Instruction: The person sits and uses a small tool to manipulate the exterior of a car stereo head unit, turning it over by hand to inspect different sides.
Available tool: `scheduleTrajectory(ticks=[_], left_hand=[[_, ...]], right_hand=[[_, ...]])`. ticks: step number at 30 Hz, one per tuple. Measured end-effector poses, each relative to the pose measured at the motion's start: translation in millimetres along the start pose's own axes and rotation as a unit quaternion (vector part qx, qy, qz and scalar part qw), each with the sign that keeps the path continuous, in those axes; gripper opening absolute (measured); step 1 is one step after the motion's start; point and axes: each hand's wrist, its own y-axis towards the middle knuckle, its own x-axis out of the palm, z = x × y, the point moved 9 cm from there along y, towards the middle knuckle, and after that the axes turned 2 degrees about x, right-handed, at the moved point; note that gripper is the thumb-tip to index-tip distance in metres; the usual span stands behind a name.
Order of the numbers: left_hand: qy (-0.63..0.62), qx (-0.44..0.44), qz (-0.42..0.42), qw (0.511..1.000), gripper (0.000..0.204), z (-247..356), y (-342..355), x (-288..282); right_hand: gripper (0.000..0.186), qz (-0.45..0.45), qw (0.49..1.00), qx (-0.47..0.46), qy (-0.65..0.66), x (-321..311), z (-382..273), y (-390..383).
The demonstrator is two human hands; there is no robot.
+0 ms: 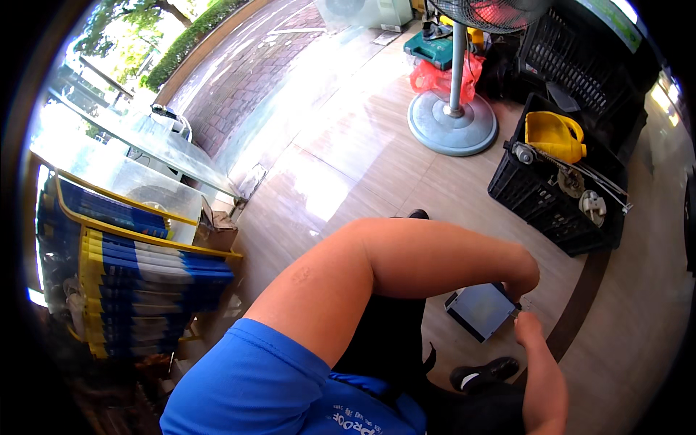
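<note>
Box [478, 310], looking stiff and maybe heavy, is lying on the floor [373, 177], its sides seeming good for holding. Left hand [521, 277] and right hand [528, 330] are bending by its edge; I cannot tell their grip.

A blue shirt [308, 413] is worn, its short sleeve [239, 377] hemmed at seven o'clock; white lettering [355, 423] is printed at six. Black trousers [380, 330] are worn near six, a white-patched black shoe [500, 368] toward half past four.
</note>
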Motion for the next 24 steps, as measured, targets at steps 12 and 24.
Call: scheduleTrajectory(ticks=[12, 24], left_hand=[[-0.019, 0.033, 0.082, 0.996, 0.037, -6.3, -7.2, -33.1], [-0.033, 0.027, 0.081, 0.996, 0.041, -19.2, -1.1, -28.3]], right_hand=[[0.015, 0.058, 0.997, -0.037, 0.036, -4.7, 0.1, 4.5], [0.012, 0.058, 0.997, -0.026, 0.034, 2.2, -1.5, 4.9]])
